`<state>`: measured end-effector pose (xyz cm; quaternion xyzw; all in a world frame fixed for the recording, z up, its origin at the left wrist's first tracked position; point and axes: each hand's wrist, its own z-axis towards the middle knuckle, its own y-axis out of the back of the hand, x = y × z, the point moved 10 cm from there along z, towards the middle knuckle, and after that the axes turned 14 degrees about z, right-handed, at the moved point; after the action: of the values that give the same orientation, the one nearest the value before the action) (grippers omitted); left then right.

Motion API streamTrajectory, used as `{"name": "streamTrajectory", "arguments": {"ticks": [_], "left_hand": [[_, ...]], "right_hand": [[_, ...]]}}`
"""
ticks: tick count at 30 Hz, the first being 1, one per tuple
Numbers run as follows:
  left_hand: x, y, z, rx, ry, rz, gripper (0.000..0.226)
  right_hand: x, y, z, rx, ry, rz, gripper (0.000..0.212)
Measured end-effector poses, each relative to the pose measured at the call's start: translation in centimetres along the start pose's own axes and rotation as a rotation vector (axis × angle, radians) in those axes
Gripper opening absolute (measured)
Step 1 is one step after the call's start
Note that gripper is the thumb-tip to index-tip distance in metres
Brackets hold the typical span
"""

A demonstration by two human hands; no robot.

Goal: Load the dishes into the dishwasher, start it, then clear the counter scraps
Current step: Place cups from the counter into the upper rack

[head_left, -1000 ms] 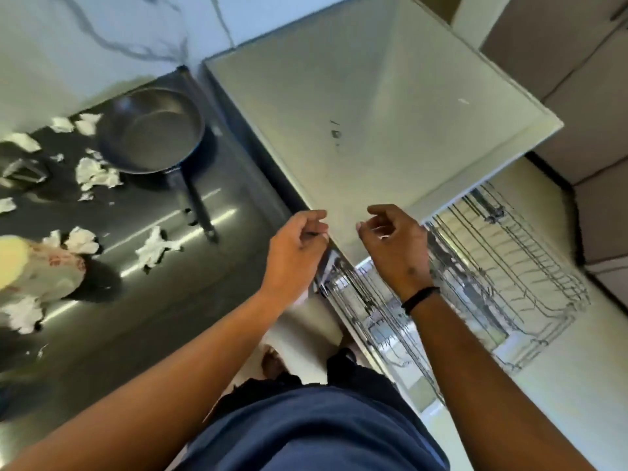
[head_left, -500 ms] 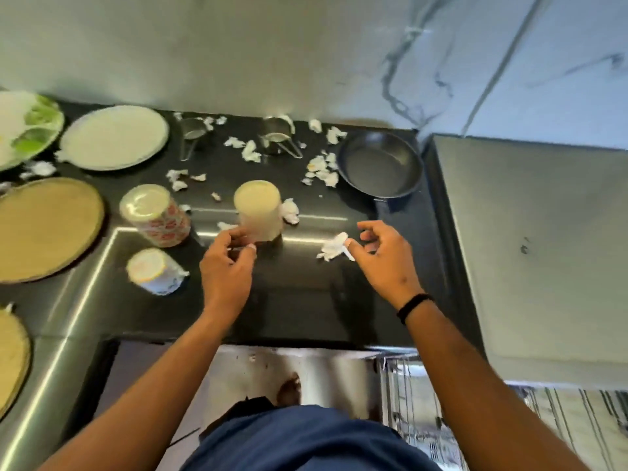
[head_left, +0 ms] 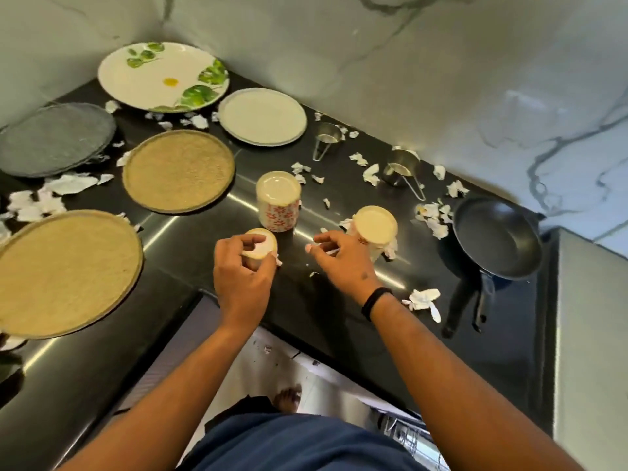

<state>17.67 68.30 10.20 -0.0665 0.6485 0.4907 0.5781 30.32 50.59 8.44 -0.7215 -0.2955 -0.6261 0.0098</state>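
Nearest is the person's blue shirt point(head_left: 306, 443), with a bare foot point(head_left: 289, 397) on the pale floor below the counter point(head_left: 163, 273) edge; at the near right corner a sliver of wire rack point(head_left: 407, 433) shows under the steel top point(head_left: 591, 334); both forearms reach out over the black counter; the left hand point(head_left: 241, 270) has its fingers curled round a small upturned cup point(head_left: 260, 246), gripping its rim; the right hand point(head_left: 343, 258), a black band point(head_left: 375, 302) on its wrist, is just beside it with fingers bent and tips pinched, though what it pinches is too small to tell; touching its far side is a second upturned cup point(head_left: 375, 226); a third, with a red flower print, point(head_left: 278, 202) stands between and a little farther; near right lies a crumpled paper scrap point(head_left: 423, 299); beyond it a dark pan point(head_left: 498, 237), handle pointing near; at near left a tan plate point(head_left: 64, 270) overhangs the counter edge; farther, a second tan plate point(head_left: 178, 169) and a grey plate point(head_left: 56, 137); white scraps are strewn among them; two steel measuring cups point(head_left: 328, 136) point(head_left: 401, 168) sit mid-far; farthest, by the marble wall point(head_left: 407, 62), a plain white plate point(head_left: 263, 117) and a leaf-print plate point(head_left: 163, 76).
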Motion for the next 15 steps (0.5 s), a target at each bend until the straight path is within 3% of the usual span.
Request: {"name": "streamTrajectory", "arguments": {"ticks": [3,7,15], "left_hand": [[3.4,0.4,0.8,-0.018,0.104,0.049,0.059],[5.8,-1.5,1.3,0.135,0.106,0.08,0.093],[6.5,-2.0,1.2,0.087,0.071,0.114,0.07]], "right_hand": [[-1.2,-3.3,1.9,0.089,-0.096,0.046,0.033],[-1.5,-5.8,2.7,0.154,-0.131,0.021,0.038],[0.2,-7.3,2.1,0.201,-0.095,0.008,0.041]]}}
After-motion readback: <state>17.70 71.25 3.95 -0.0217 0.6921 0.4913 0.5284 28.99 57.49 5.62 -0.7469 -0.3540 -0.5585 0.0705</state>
